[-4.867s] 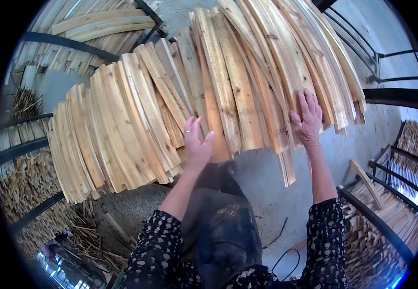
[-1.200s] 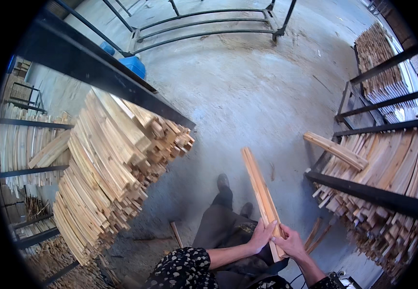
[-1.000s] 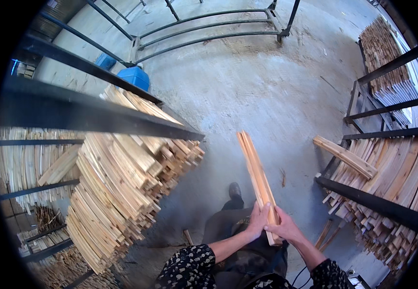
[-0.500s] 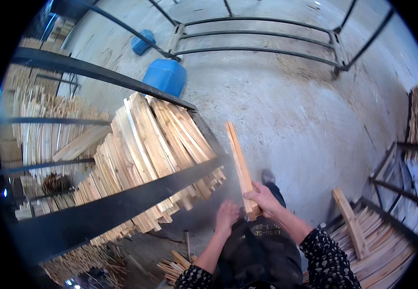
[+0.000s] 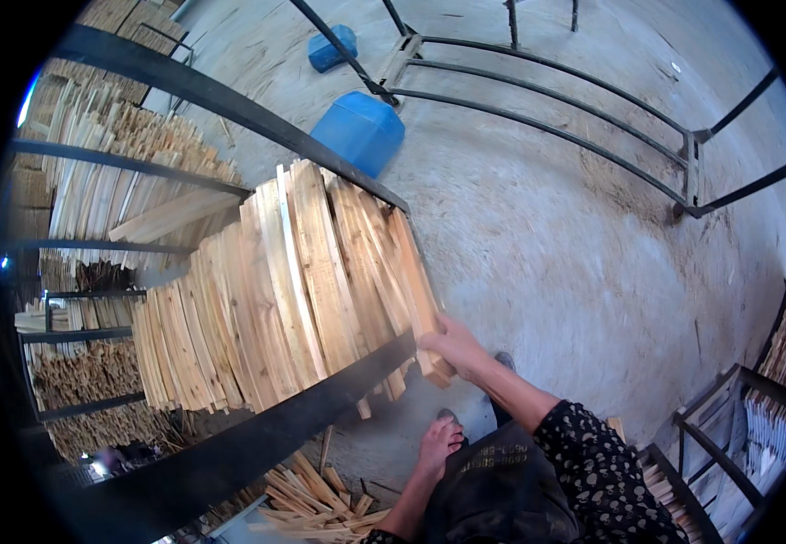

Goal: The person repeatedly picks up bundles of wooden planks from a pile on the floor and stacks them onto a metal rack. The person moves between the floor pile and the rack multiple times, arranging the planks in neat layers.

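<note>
One wooden piece [image 5: 418, 288] lies at the middle of the view, its length running toward eleven o'clock along the right edge of one large stack of boards [image 5: 298, 263]; whether it rests on those boards I cannot tell, nor whether it is one strip or several pressed together. One right hand [image 5: 453, 344] is clamped around its near end. At six o'clock from the piece, one left hand [image 5: 440, 446] hangs with fingers loosely curled, holding nothing, well apart from the right.

The stack fills nine o'clock, its boards too many and too tight to count. Two thick black bars flank it: a near bar [image 5: 257, 431] at eight o'clock and a far bar [image 5: 230, 107] at ten. Parts of two dark shoes show, one beside the right forearm, one behind the left hand.

At seven o'clock lies one heap of loose offcuts [image 5: 316, 497], uncounted. Just past eleven stand two blue containers, a larger one [image 5: 359, 133] and, beyond it, a smaller one [image 5: 332, 49]. At one o'clock, one metal frame [image 5: 554, 136] shows three long rails.
</note>
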